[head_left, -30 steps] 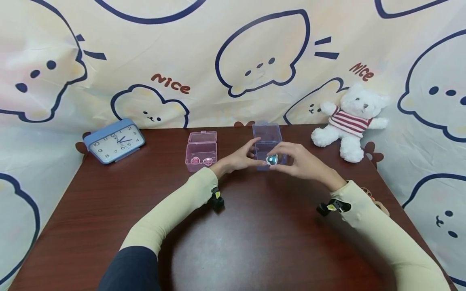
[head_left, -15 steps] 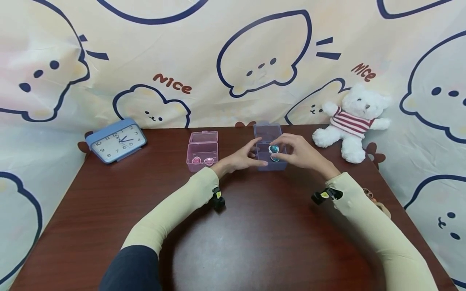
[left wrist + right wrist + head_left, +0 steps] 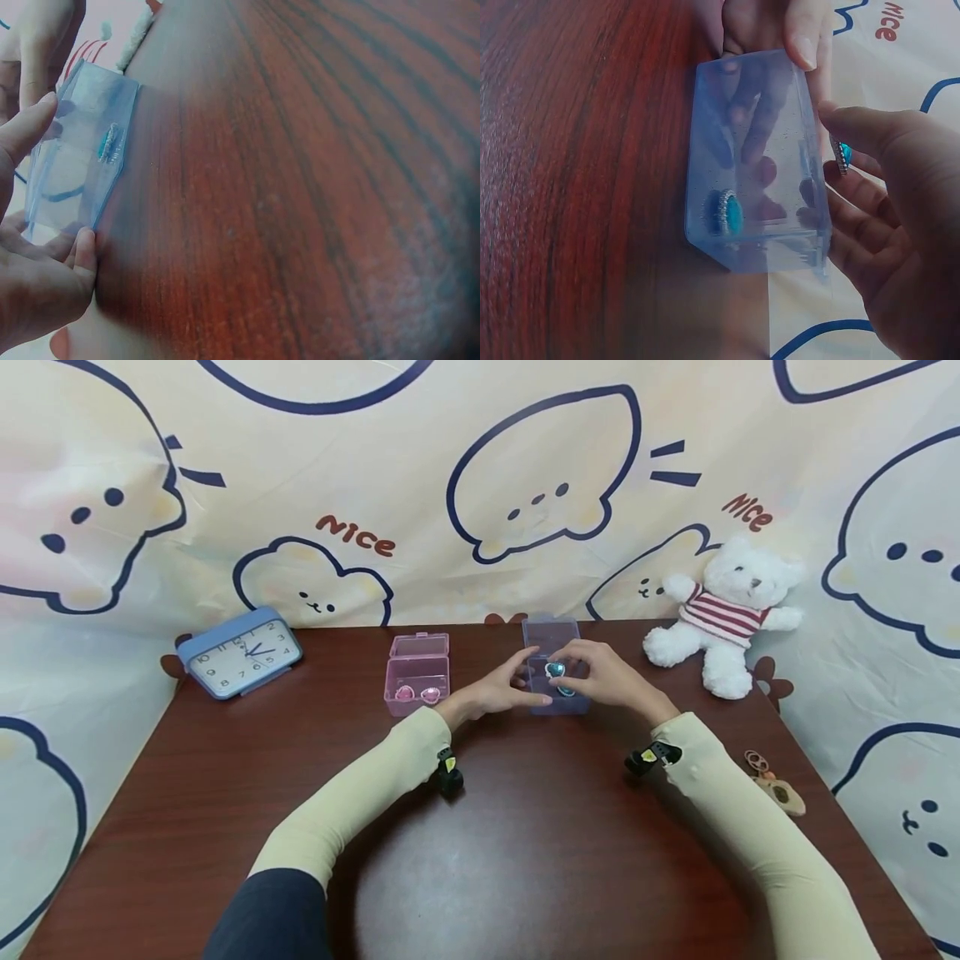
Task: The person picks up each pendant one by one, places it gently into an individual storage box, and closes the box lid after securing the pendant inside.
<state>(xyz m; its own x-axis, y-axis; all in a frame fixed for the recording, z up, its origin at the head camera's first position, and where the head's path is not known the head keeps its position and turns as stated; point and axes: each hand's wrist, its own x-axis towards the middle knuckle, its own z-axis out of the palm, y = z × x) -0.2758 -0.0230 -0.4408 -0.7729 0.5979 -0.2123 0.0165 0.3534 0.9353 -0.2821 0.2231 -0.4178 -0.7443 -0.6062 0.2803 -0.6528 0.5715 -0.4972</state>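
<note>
A clear blue plastic box (image 3: 558, 706) stands at the back middle with its lid (image 3: 551, 633) raised. My left hand (image 3: 498, 685) grips the box's left end, thumb and fingers at its walls, as the left wrist view also shows. Between thumb and fingers, my right hand (image 3: 611, 677) pinches a teal jewel with a beaded silver rim (image 3: 555, 669), held at the box's upper opening. Its lower part is hidden behind the fingers in the right wrist view. A second teal jewel (image 3: 731, 214) lies inside the box, toward its right end.
Left of my hands is a pink plastic box (image 3: 416, 681), lid up, with two pink jewels. A blue clock (image 3: 243, 652) stands at the back left, and a white teddy bear (image 3: 723, 610) at the back right. A wooden keychain (image 3: 780, 793) lies near the right edge.
My right hand has moved back and slightly left, bringing the held jewel from the box's front side to over its opening. The second jewel has come into sight. My left hand stays put.
</note>
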